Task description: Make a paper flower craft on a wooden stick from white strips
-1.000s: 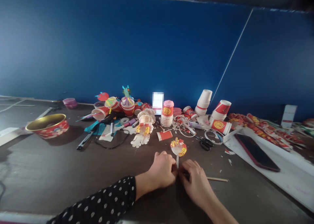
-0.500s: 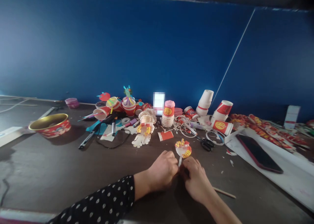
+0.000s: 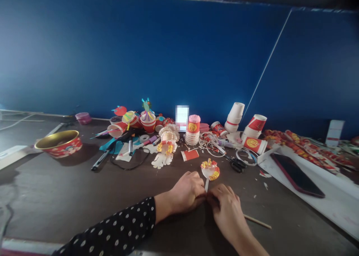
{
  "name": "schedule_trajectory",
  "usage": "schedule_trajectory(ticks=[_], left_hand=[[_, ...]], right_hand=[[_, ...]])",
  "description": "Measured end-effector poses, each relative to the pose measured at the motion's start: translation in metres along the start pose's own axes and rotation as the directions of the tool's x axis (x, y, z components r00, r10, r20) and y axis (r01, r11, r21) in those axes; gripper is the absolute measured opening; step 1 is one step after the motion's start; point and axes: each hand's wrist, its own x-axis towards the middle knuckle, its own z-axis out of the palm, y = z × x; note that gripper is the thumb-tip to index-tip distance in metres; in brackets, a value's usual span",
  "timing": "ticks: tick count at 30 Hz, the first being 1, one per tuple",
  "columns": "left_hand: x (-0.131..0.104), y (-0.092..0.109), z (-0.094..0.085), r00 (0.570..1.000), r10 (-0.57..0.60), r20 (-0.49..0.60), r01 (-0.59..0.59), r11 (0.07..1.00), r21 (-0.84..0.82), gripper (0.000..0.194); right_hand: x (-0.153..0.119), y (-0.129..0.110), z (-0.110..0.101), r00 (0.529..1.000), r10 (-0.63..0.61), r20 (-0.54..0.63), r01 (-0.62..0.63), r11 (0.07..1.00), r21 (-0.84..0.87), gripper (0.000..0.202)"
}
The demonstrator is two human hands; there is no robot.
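Both of my hands meet low in the middle of the head view. My left hand (image 3: 188,192) is closed, its fingertips at the lower end of a white strip (image 3: 206,185). Pinched at the same end, my right hand (image 3: 226,203) is closed too. The strip runs up to a round white paper piece (image 3: 208,172) with yellow and red bits along its edge, lying on the dark table. What lies between my fingertips below the strip is hidden. A wooden stick (image 3: 258,221) rests beside my right wrist.
Black scissors (image 3: 237,164) lie right of the round piece, near a white tray (image 3: 333,207) holding a phone (image 3: 297,175). Behind are a red paper piece (image 3: 190,155), a frilly paper figure (image 3: 165,147), markers and paper cups (image 3: 234,117). A red-gold bowl (image 3: 60,145) stands left.
My right hand has shifted slightly down, and a little more of the white strip shows between my hands. Both hands keep their closed pose.
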Motion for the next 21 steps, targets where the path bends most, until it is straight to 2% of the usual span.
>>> schedule_trajectory(ticks=[5, 8, 11, 16, 21], left_hand=[[-0.001, 0.002, -0.004, 1.0, -0.024, -0.002, 0.024, 1.0, -0.015, 0.019], [-0.001, 0.004, -0.006, 0.999, -0.031, -0.015, 0.031, 0.999, -0.031, 0.024], [0.0, 0.007, -0.006, 0.998, -0.064, -0.025, 0.063, 0.997, -0.039, 0.024], [0.001, 0.013, -0.008, 0.994, -0.104, -0.021, 0.105, 0.993, 0.05, 0.025], [0.001, 0.008, -0.007, 0.997, -0.081, -0.008, 0.081, 0.996, 0.023, 0.02]], right_hand=[[-0.016, -0.006, -0.002, 0.988, -0.112, -0.104, 0.095, 0.984, -0.154, 0.018], [-0.021, -0.006, 0.002, 0.981, -0.158, -0.116, 0.13, 0.968, -0.215, 0.019], [-0.02, -0.004, 0.005, 0.987, -0.143, -0.077, 0.124, 0.97, -0.211, 0.022], [-0.014, -0.004, 0.003, 0.996, -0.09, 0.025, 0.093, 0.981, -0.169, 0.023], [-0.008, -0.008, -0.002, 0.996, -0.062, 0.063, 0.07, 0.987, -0.146, 0.025]])
